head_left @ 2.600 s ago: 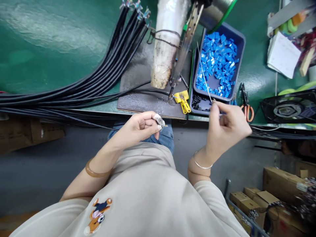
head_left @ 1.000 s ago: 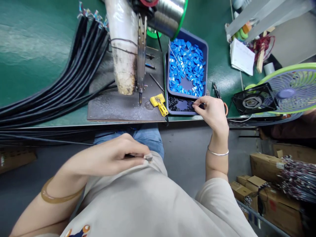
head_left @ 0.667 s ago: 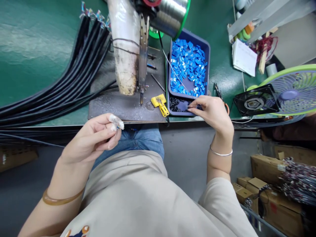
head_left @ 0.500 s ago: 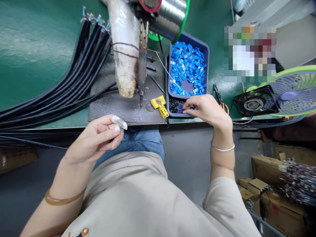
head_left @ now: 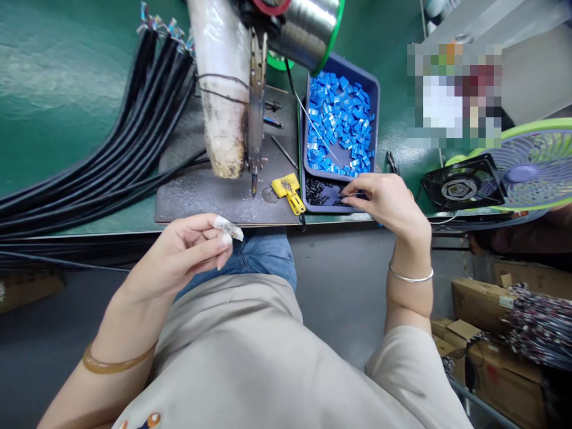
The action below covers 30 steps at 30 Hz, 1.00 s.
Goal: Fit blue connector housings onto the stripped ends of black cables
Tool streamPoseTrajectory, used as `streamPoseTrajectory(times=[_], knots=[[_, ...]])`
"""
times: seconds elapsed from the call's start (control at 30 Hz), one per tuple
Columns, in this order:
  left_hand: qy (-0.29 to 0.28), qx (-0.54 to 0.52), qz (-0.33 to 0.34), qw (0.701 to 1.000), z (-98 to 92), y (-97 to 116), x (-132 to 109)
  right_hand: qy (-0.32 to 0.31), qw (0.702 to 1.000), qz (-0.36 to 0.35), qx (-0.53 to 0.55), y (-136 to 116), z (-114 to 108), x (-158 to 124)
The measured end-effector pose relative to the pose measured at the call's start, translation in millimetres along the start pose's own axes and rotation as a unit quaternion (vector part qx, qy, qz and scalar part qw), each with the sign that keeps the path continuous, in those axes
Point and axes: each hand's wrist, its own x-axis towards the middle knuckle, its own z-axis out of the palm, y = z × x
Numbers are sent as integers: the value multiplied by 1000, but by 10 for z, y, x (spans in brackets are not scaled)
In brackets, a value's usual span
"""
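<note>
A person's two hands at the front edge of a green bench (head_left: 67,77)

From where I stand, the right hand (head_left: 379,196) is near three o'clock, over black parts (head_left: 315,190) in the lower tray (head_left: 328,210), its thumb and fingertips seeming to pinch fine wire (head_left: 318,132) that slants across blue parts (head_left: 342,113) at one o'clock; the left hand (head_left: 187,253), between eight and nine, has its white-wrapped thumb and forefinger pressed together, whether on anything I cannot tell. The wire, being so thin, could slip if that pinch loosens, or snag on the tray rim; anything small in the left fingertips could drop, as they are off the bench; and straying toward the soldering iron (head_left: 256,119) at eleven might burn skin, if it is hot
</note>
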Motion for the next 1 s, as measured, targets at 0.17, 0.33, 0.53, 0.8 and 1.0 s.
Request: streamPoseTrajectory(times=[0.17,0.33,0.53,0.8,1.0], knots=[[12,25,-28,999,27,-4,-17,-18,999,17,-39,15,33,22],[11,23,-33,999,37,10,-7,-19,999,31,12,47,33,30],[12,19,-33,999,28,-14,-12,47,996,60,39,137,88,-54],[12,3,-21,1000,55,-5,-4,27,999,31,35,77,118,-36],[18,2,0,1000,90,21,16,35,999,15,18,14,56,-18]])
